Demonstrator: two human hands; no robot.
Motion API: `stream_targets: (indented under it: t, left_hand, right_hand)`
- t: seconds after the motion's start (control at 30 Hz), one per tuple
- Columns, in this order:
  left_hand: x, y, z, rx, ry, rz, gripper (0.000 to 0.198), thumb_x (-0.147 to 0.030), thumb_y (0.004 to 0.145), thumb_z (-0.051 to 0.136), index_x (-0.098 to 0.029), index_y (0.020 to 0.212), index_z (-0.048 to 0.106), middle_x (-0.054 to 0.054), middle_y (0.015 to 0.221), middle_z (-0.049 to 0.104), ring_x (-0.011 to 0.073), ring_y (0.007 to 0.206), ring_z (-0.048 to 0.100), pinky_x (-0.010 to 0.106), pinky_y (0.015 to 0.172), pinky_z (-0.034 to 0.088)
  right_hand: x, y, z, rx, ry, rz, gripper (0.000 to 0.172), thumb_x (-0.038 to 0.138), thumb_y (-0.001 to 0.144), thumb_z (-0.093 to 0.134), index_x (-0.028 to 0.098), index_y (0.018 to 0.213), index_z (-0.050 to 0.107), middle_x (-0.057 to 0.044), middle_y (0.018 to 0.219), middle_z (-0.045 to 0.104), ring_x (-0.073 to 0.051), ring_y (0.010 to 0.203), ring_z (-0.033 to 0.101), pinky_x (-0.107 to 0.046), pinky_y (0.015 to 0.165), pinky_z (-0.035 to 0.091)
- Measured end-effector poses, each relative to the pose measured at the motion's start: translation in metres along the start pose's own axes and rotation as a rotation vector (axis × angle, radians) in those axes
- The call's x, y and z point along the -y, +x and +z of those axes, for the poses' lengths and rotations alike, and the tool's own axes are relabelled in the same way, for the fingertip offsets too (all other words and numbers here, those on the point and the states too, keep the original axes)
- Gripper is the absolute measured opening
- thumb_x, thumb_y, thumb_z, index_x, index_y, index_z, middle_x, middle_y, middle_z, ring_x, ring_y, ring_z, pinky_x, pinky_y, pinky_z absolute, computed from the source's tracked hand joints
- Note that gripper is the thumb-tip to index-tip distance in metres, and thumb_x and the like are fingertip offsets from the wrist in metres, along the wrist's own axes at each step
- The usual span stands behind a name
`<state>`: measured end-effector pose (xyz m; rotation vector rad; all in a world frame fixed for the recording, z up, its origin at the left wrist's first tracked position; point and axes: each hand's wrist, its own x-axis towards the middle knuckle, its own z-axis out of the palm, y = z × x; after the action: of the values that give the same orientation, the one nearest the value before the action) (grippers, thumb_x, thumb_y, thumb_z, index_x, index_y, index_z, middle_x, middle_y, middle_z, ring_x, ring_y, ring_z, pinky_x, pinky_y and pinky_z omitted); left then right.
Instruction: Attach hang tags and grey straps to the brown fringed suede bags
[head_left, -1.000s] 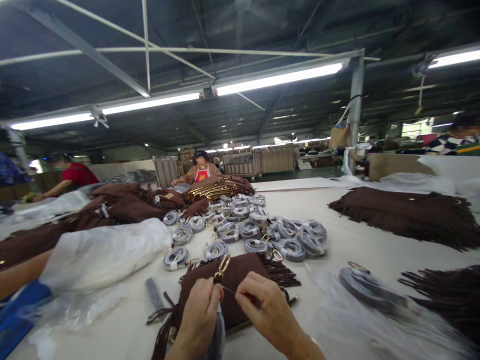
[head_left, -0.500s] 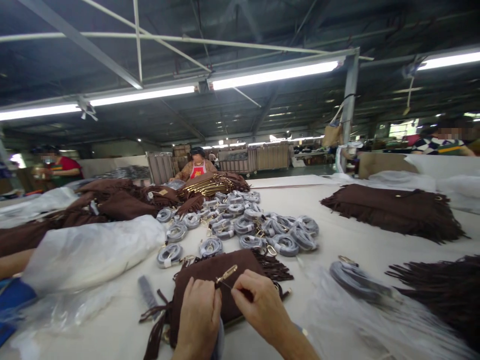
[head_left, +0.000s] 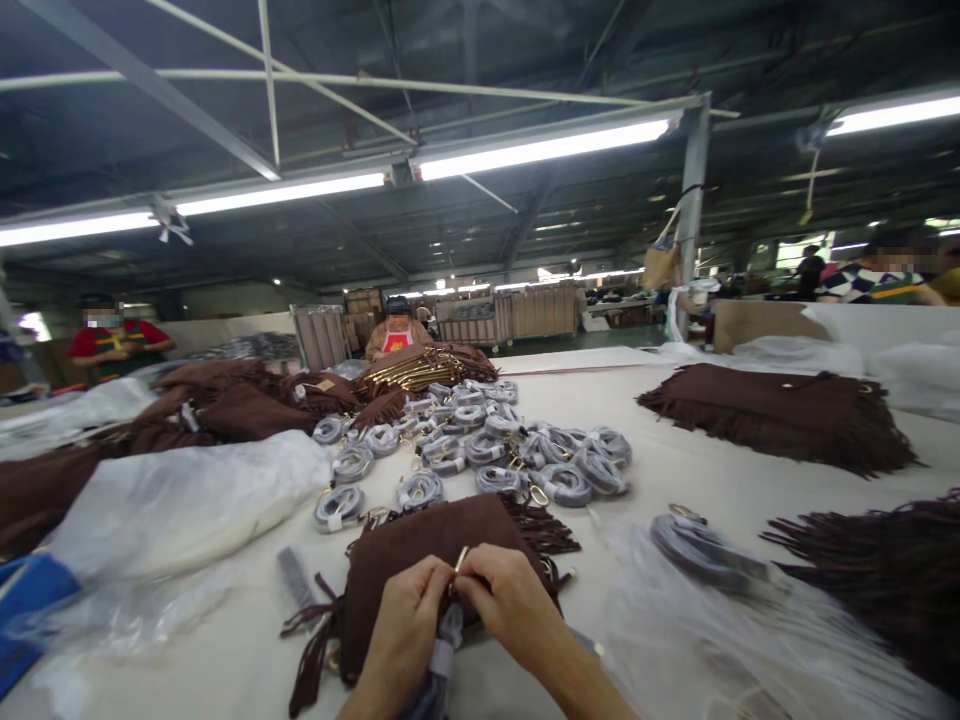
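Note:
A brown bag [head_left: 420, 530] with fringe and tassels lies on the table before me. Over it my left hand [head_left: 409, 615] and my right hand [head_left: 502, 595] meet, fingers pinched around a gold snap hook [head_left: 461, 558]. From the hook a strap [head_left: 444, 650] in grey wrapping hangs down between my wrists. My left fingers grip the strap's end just under the hook. The right thumb and fingers close on the hook itself, hiding most of it.
Several coiled, wrapped straps [head_left: 487, 450] lie beyond the bag. Brown bags [head_left: 240, 405] are heaped at the left behind plastic bags [head_left: 195, 490]. At the right are a fringed bag [head_left: 772, 415], another strap [head_left: 697, 550] and plastic. A blue bin [head_left: 34, 615] stands left. Co-workers are behind.
My hands have come closer together over the hook, which now shows less between the fingers. More of the wrapped strap shows below them. Another person's arm has left the left edge.

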<state>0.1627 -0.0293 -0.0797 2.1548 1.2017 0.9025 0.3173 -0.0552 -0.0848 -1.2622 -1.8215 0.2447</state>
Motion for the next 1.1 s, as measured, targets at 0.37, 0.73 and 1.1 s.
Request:
stream_targets:
  t: [0.37,0.73,1.1]
  left_hand:
    - [-0.069,0.015,-0.05,0.023,0.475,0.346,0.037,-0.03,0.097,0.039,-0.02,0.063,0.049,-0.001,0.065,0.054,0.0149,0.067,0.05,0.027,0.063,0.033]
    - [-0.039,0.011,-0.056,0.173,0.037,0.264,0.027,-0.03,0.095,0.038,-0.019,0.085,0.06,0.0,0.083,0.064,0.0145,0.079,0.057,0.025,0.074,0.044]
    - [0.061,-0.018,-0.037,0.354,0.673,0.406,0.027,-0.006,0.089,0.036,-0.016,0.103,0.057,0.012,0.121,0.062,0.022,0.114,0.057,0.035,0.099,0.046]
  right_hand:
    - [0.019,0.0,-0.017,-0.026,0.409,-0.138,0.012,0.019,0.089,0.055,0.02,0.08,0.064,0.002,0.071,0.059,-0.013,0.066,0.053,-0.023,0.062,0.04]
    - [0.016,0.002,-0.028,0.102,0.752,0.135,0.024,0.039,0.09,0.056,0.018,0.078,0.06,0.004,0.062,0.05,-0.009,0.052,0.038,-0.022,0.048,0.03]
    - [-0.025,-0.001,-0.054,0.296,1.089,0.338,0.029,0.042,0.078,0.072,0.017,0.075,0.056,0.01,0.05,0.037,-0.004,0.043,0.021,-0.019,0.04,0.012]
